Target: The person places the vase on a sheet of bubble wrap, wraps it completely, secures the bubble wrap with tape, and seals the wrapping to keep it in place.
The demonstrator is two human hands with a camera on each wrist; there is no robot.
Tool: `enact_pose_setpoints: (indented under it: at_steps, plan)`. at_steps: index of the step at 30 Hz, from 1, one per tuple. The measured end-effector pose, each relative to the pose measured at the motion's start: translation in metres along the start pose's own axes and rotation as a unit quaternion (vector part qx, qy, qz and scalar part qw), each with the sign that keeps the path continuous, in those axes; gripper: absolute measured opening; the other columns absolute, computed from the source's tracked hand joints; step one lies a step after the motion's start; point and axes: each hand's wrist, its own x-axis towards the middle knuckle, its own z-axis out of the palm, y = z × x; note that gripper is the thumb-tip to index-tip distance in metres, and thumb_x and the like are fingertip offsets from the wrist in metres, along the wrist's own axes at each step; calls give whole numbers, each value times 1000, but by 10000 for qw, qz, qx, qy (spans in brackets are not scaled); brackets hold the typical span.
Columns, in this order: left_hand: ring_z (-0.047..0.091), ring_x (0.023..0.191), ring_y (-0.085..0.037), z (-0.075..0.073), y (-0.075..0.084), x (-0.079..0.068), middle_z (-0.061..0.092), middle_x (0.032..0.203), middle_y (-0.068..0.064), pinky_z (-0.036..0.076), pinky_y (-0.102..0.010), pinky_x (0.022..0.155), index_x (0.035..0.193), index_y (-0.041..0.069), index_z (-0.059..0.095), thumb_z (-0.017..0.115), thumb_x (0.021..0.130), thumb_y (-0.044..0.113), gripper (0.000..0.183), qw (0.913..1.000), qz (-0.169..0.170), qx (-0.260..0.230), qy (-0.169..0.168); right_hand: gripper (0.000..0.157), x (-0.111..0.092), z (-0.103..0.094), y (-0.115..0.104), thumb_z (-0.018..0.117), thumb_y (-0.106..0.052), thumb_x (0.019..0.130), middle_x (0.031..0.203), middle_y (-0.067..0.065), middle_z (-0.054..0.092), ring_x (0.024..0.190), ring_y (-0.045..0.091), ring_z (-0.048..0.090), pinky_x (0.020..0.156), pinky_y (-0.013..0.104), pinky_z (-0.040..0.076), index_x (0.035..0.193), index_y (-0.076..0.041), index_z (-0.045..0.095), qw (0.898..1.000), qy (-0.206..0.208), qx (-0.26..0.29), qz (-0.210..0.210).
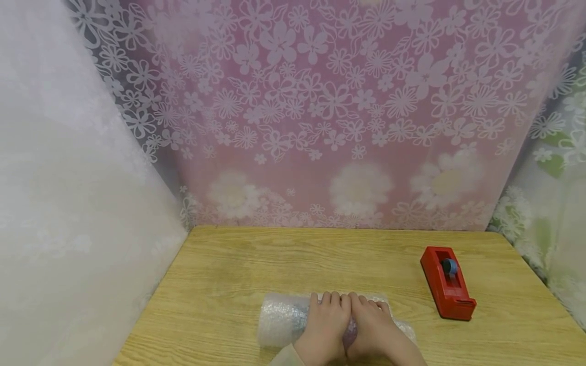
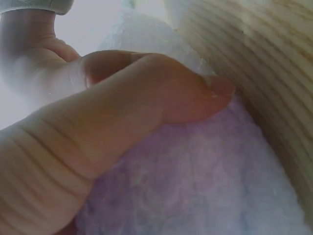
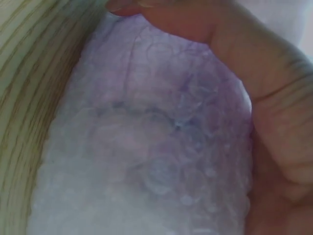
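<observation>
A bubble wrap bundle [image 1: 280, 323], rolled into a cylinder, lies crosswise near the front of the wooden table. Something purple [image 1: 350, 333] shows through the layers between the two hands. My left hand [image 1: 326, 321] grips the bundle's middle from above, fingers over its far side and thumb along the near side. Right beside it, my right hand [image 1: 374, 325] holds the bundle the same way, its inner edge against the left. Both wrist views show the bubbled plastic [image 3: 146, 152] close up, with a purple tint beneath. What is wrapped inside is mostly hidden.
A red tape dispenser [image 1: 441, 292] with a blue tape roll [image 1: 450, 267] stands on the table [image 1: 293, 259] to the right. Flower-patterned curtains [image 1: 339, 112] hang behind and at both sides of the table.
</observation>
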Motion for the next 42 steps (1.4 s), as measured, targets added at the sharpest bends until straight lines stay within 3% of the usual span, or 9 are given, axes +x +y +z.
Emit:
enact_pose_setpoints:
  at_steps: [5,10,12,17,23,27,36,42]
  plan:
    - [53,98,-16,-3,-5,4,56,104,3,43,-45,84,121,21,48,76,45,72,95,9991,18,-60,-409,101,-4,6,-10,84,-56,46,119,9,54,110,38,49,90,69,26,127,-7,49,9968,389,-528,463]
    - [53,99,-16,-6,-12,9,56,105,3,41,-47,85,122,24,48,79,53,63,85,9962,-5,-434,-752,82,-10,17,-21,82,-40,58,111,14,54,102,38,51,89,63,32,123,-3,48,9814,1056,-1505,560]
    - [54,99,-15,-8,-14,10,56,106,4,41,-46,84,122,25,49,80,53,62,84,9953,17,-510,-822,82,-12,20,-24,82,-38,59,112,15,54,102,38,50,89,62,33,124,-2,47,9769,1207,-1667,577]
    - [55,100,-16,-12,-15,13,57,107,4,42,-46,85,121,26,49,83,50,61,86,9927,48,-646,-1014,95,-17,23,-27,88,-38,53,120,16,52,110,38,47,93,63,30,128,-1,45,9753,1270,-1683,659]
    - [56,99,-17,-14,-15,15,59,107,3,41,-48,88,117,26,50,84,45,61,87,9898,72,-733,-1217,90,-19,26,-28,89,-35,52,119,14,52,112,36,46,94,63,29,126,-3,47,9726,1391,-1749,645]
    - [55,103,-18,-15,-14,15,59,110,4,41,-49,90,120,26,49,83,47,61,88,9875,106,-736,-1392,91,-20,25,-28,89,-36,51,118,13,53,111,36,46,94,63,28,125,-4,48,9748,1250,-1699,722]
    - [58,89,-17,-18,-17,-4,59,94,3,43,-45,85,106,22,50,85,39,63,86,9855,344,-907,-1391,87,-31,26,-41,83,-49,54,115,9,56,105,33,52,94,66,26,123,-8,50,9809,1058,-1462,727]
    - [57,85,-15,-21,-20,-13,59,92,4,43,-43,81,104,21,49,85,35,65,90,9849,418,-950,-1386,86,-34,28,-46,79,-55,54,111,7,59,102,32,54,92,65,29,121,-9,53,9819,1171,-1364,601]
